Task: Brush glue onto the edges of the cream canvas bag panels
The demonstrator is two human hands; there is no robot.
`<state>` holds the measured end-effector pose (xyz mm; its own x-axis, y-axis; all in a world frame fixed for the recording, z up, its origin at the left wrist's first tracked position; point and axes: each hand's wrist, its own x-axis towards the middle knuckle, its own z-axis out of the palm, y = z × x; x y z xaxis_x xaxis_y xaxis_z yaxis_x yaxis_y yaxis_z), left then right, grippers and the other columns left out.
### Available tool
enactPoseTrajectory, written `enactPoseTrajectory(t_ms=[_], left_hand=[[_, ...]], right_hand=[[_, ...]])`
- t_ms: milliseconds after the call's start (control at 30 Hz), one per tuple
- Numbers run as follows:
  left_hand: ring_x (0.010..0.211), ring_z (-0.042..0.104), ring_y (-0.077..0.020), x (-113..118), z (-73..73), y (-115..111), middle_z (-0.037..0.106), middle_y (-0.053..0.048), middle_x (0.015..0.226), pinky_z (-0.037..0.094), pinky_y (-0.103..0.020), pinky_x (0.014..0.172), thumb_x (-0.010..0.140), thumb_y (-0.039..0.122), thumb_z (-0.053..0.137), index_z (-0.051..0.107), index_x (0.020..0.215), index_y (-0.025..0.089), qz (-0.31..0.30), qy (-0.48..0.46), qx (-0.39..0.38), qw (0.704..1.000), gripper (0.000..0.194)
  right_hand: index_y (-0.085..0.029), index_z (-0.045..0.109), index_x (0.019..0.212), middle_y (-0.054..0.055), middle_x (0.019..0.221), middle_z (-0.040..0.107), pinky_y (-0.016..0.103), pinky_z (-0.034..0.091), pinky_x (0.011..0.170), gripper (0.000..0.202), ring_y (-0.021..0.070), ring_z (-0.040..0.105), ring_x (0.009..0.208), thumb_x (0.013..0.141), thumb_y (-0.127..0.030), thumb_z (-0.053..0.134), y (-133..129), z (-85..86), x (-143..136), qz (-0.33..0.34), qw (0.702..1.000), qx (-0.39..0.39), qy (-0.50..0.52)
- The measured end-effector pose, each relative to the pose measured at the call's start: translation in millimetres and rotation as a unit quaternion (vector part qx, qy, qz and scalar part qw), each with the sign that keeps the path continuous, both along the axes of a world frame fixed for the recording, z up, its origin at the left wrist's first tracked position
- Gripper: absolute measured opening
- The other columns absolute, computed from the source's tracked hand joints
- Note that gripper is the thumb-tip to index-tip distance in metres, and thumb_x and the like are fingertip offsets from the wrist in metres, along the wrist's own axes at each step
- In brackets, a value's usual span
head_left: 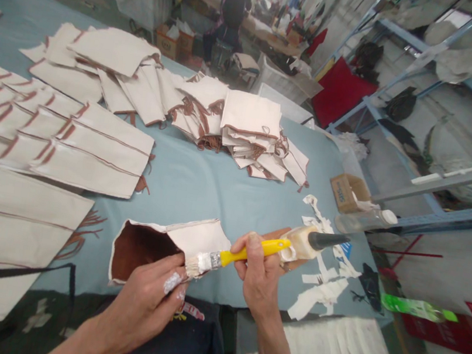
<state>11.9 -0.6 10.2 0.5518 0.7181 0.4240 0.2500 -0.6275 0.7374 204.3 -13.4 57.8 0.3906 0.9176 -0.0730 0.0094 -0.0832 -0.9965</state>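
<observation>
A cream pouch (204, 236) with a brown inside lies at the table's near edge, its mouth gaping toward the left. My left hand (157, 289), smeared with white on its fingers, is closed on the pouch's near edge. In my right hand (258, 266) is the yellow handle of a brush (235, 255), held between thumb and fingers. The white-coated bristles are right beside my left fingertips, over the pouch's edge. Behind my right hand a cloudy plastic container (300, 243) with a dark spout lies on a brown piece.
Cream pieces with brown edging lie in overlapping rows (102, 148) at left and in piles (252, 114) at the back of the blue-grey table (199, 186). White scraps (320, 296), a clear bottle (362, 219) and a small carton (349, 193) are at right. A person (235, 5) sits far back.
</observation>
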Motion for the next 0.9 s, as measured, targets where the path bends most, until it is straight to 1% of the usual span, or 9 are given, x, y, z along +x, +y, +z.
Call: enactPoseTrajectory(t_ms=[133, 200, 333, 433, 567, 667, 767, 833, 900], left_hand=[[0.104, 0.077, -0.0202, 0, -0.2, 1, 0.078, -0.012, 0.114, 0.062, -0.026, 0.09, 0.097, 0.007, 0.047, 0.069, 0.114, 0.018, -0.002, 0.006, 0.016, 1.0, 0.03], [0.109, 0.076, -0.0202, 0, -1.0, 2, 0.078, -0.013, 0.118, 0.062, -0.026, 0.093, 0.097, 0.006, 0.047, 0.069, 0.117, 0.017, -0.004, 0.008, 0.03, 1.0, 0.031], [0.108, 0.077, -0.0202, -1, -2.6, 4, 0.079, -0.013, 0.118, 0.063, -0.026, 0.092, 0.097, 0.006, 0.047, 0.068, 0.12, 0.017, -0.009, 0.014, 0.046, 0.999, 0.033], [0.105, 0.078, -0.0213, -2, -3.6, 4, 0.08, -0.013, 0.116, 0.064, -0.028, 0.091, 0.095, 0.005, 0.048, 0.067, 0.123, 0.017, -0.001, 0.018, 0.068, 0.998, 0.036], [0.111, 0.077, -0.0214, -3, -4.4, 5, 0.079, -0.014, 0.122, 0.063, -0.029, 0.095, 0.095, 0.003, 0.047, 0.065, 0.131, 0.015, 0.003, 0.023, 0.08, 0.997, 0.042], [0.117, 0.075, -0.0218, -3, -4.6, 5, 0.077, -0.014, 0.127, 0.062, -0.03, 0.098, 0.095, 0.003, 0.046, 0.063, 0.136, 0.017, 0.002, 0.03, 0.077, 0.997, 0.047], [0.12, 0.074, -0.022, -4, -5.7, 6, 0.076, -0.014, 0.13, 0.061, -0.029, 0.1, 0.096, 0.004, 0.047, 0.063, 0.137, 0.017, -0.001, 0.032, 0.074, 0.997, 0.046], [0.12, 0.073, -0.0217, -6, -7.6, 6, 0.076, -0.014, 0.13, 0.061, -0.029, 0.099, 0.097, 0.005, 0.047, 0.064, 0.135, 0.016, -0.001, 0.034, 0.075, 0.997, 0.043], [0.121, 0.073, -0.0214, -7, -10.1, 5, 0.076, -0.015, 0.131, 0.061, -0.029, 0.099, 0.098, 0.006, 0.047, 0.065, 0.133, 0.016, 0.001, 0.037, 0.071, 0.997, 0.041]], right_hand=[[-0.018, 0.062, 0.066, -0.004, 0.056, 0.046, 0.019, 0.026, 0.04, 0.055, 0.0072, 0.036, 0.045, 0.094, -0.066, 0.059, -1, -7.0, 4, 0.0, 1.0, 0.004, -0.003], [-0.018, 0.064, 0.068, -0.004, 0.057, 0.048, 0.02, 0.028, 0.041, 0.054, 0.0074, 0.037, 0.047, 0.096, -0.064, 0.058, -2, -9.8, 6, 0.006, 1.0, 0.005, -0.014], [-0.018, 0.065, 0.069, -0.004, 0.056, 0.047, 0.021, 0.029, 0.042, 0.054, 0.0077, 0.037, 0.046, 0.098, -0.062, 0.055, -2, -11.6, 7, 0.014, 0.999, 0.002, -0.03], [-0.018, 0.065, 0.069, -0.004, 0.056, 0.047, 0.022, 0.029, 0.043, 0.053, 0.0085, 0.038, 0.047, 0.099, -0.06, 0.054, 0, -12.2, 7, 0.02, 0.999, 0.002, -0.035], [-0.018, 0.067, 0.072, -0.003, 0.055, 0.048, 0.023, 0.033, 0.047, 0.051, 0.0103, 0.043, 0.05, 0.102, -0.057, 0.052, 2, -14.8, 10, 0.032, 0.997, 0.005, -0.063], [-0.018, 0.069, 0.074, -0.002, 0.057, 0.05, 0.023, 0.034, 0.048, 0.05, 0.0117, 0.046, 0.053, 0.103, -0.055, 0.051, 3, -13.1, 12, 0.028, 0.994, 0.011, -0.101], [-0.018, 0.069, 0.071, 0.0, 0.06, 0.054, 0.023, 0.032, 0.045, 0.051, 0.0116, 0.047, 0.053, 0.101, -0.056, 0.054, 6, -4.7, 12, 0.031, 0.993, 0.018, -0.109], [-0.019, 0.065, 0.067, -0.001, 0.059, 0.054, 0.023, 0.029, 0.042, 0.052, 0.0106, 0.044, 0.05, 0.099, -0.059, 0.056, 8, 3.2, 11, 0.001, 0.996, 0.023, -0.086], [-0.02, 0.061, 0.065, -0.001, 0.06, 0.054, 0.022, 0.028, 0.039, 0.052, 0.0088, 0.039, 0.046, 0.095, -0.062, 0.06, 9, 9.9, 11, -0.072, 0.995, 0.036, -0.063]])
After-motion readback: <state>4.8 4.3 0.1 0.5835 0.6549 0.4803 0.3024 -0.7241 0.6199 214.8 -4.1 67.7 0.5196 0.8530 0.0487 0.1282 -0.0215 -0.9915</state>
